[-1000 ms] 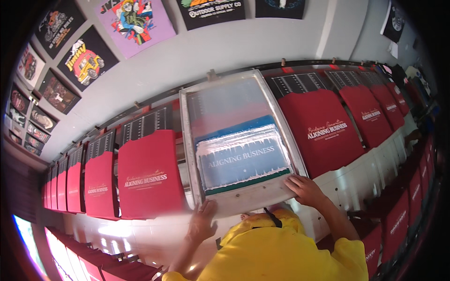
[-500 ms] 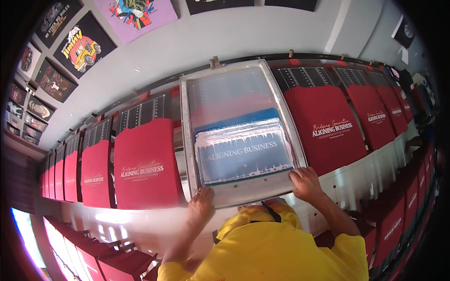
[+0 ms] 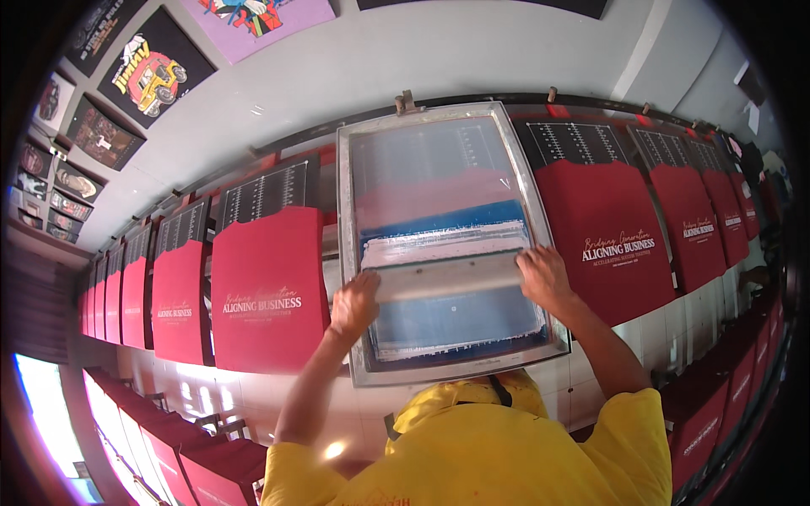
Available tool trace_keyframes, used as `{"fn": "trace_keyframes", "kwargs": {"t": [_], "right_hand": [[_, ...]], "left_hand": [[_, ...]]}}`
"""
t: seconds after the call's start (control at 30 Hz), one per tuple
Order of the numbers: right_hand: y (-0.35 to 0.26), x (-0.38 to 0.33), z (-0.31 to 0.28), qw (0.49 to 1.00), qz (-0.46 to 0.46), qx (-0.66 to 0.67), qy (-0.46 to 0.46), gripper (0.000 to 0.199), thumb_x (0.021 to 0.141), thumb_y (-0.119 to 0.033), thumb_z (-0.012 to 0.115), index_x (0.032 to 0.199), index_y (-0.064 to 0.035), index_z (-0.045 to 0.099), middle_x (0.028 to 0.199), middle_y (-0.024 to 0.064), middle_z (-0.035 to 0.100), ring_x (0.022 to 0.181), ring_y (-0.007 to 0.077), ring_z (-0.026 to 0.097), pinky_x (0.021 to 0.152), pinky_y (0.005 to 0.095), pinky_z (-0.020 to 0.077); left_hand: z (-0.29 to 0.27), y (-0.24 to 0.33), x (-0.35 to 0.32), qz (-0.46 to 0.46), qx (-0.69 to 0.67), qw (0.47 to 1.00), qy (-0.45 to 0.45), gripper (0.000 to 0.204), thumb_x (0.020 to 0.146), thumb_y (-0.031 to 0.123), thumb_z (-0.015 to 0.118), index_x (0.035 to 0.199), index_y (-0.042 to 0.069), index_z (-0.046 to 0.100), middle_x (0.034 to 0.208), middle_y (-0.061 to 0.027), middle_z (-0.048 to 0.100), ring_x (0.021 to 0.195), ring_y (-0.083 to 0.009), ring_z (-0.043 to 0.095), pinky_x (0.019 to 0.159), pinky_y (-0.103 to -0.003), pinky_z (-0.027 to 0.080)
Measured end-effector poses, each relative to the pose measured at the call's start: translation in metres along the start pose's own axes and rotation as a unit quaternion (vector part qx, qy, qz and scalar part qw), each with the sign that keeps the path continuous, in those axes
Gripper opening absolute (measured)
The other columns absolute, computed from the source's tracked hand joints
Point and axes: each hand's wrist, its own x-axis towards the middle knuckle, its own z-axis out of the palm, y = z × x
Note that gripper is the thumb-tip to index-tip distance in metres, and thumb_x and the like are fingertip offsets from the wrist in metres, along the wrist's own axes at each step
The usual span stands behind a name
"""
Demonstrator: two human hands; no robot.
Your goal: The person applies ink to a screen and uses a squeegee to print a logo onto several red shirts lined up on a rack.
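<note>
A silk-screen frame (image 3: 344, 219) lies over a red shirt, which shows faintly through its mesh (image 3: 422, 156). Across the mesh runs a wide, pale squeegee (image 3: 451, 277). My left hand (image 3: 354, 305) is closed on its left end, and my right hand (image 3: 542, 277) grips the right end. Just beyond the squeegee is a thick band of white ink (image 3: 443, 243), with a blue strip (image 3: 443, 219) behind it. On the near side, the blue-grey mesh carries a thin streaky line of white ink. The shirt's print beneath is hidden.
Printed red shirts (image 3: 266, 287) lie on black boards to the left, and more red shirts (image 3: 606, 228) to the right. A dark rail (image 3: 337, 118) runs behind the boards. Further rows of red shirts (image 3: 709, 413) stand behind me on both sides. Framed pictures (image 3: 156, 67) hang on the wall.
Both hands have pushed the squeegee away from the frame's near edge to about mid-mesh. The white ink has gathered into a narrower band beyond it. The view has shifted slightly.
</note>
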Motion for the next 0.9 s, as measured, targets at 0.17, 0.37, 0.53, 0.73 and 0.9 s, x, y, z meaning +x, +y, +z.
{"fn": "trace_keyframes", "kwargs": {"t": [0.17,0.37,0.53,0.73,0.9], "right_hand": [[0.007,0.016,-0.015,1.000,-0.005,0.015,-0.020,0.019,0.069,-0.003,0.065,0.088,-0.0044,0.063,0.095,0.0100,0.066,0.093,0.0270,0.061,0.080,0.0422,0.0438],[-0.037,-0.071,-0.040,0.999,0.000,0.039,0.025,0.025,0.071,-0.006,0.062,0.096,-0.0039,0.064,0.101,0.0090,0.064,0.092,0.0250,0.061,0.080,0.0435,0.0426],[-0.060,-0.118,-0.031,0.998,0.013,0.056,0.021,0.022,0.074,-0.009,0.061,0.095,-0.0036,0.063,0.100,0.0086,0.064,0.088,0.0250,0.060,0.075,0.0413,0.0437],[-0.036,-0.073,-0.012,0.998,0.002,0.047,0.036,0.015,0.073,-0.005,0.060,0.088,-0.0036,0.061,0.093,0.0095,0.063,0.084,0.0268,0.059,0.073,0.0393,0.0450],[-0.004,-0.010,-0.006,1.000,0.006,0.014,-0.003,0.014,0.071,-0.003,0.060,0.085,-0.0052,0.063,0.086,0.0092,0.065,0.085,0.0276,0.062,0.076,0.0406,0.0461]], "left_hand": [[-0.015,-0.006,0.015,-0.025,-0.027,0.998,-0.058,0.033,0.071,-0.004,0.057,0.103,0.003,0.062,0.106,-0.0139,0.067,0.093,-0.0332,0.067,0.079,-0.041,0.058],[-0.042,0.060,-0.061,-0.031,-0.025,0.998,-0.040,0.041,0.067,-0.009,0.056,0.106,0.003,0.062,0.112,-0.0140,0.064,0.099,-0.0308,0.066,0.079,-0.039,0.058],[-0.023,0.073,-0.110,-0.019,0.006,0.999,-0.031,0.040,0.067,-0.008,0.056,0.105,0.002,0.063,0.111,-0.0105,0.065,0.096,-0.0275,0.068,0.077,-0.035,0.059],[-0.010,0.040,-0.065,-0.015,0.003,0.999,-0.041,0.039,0.066,-0.004,0.059,0.105,0.002,0.064,0.112,-0.0096,0.066,0.094,-0.0272,0.069,0.073,-0.035,0.058],[0.002,-0.001,-0.004,-0.006,-0.023,0.999,-0.033,0.038,0.068,-0.002,0.059,0.105,0.003,0.065,0.107,-0.0135,0.067,0.090,-0.0326,0.068,0.075,-0.039,0.058]]}}
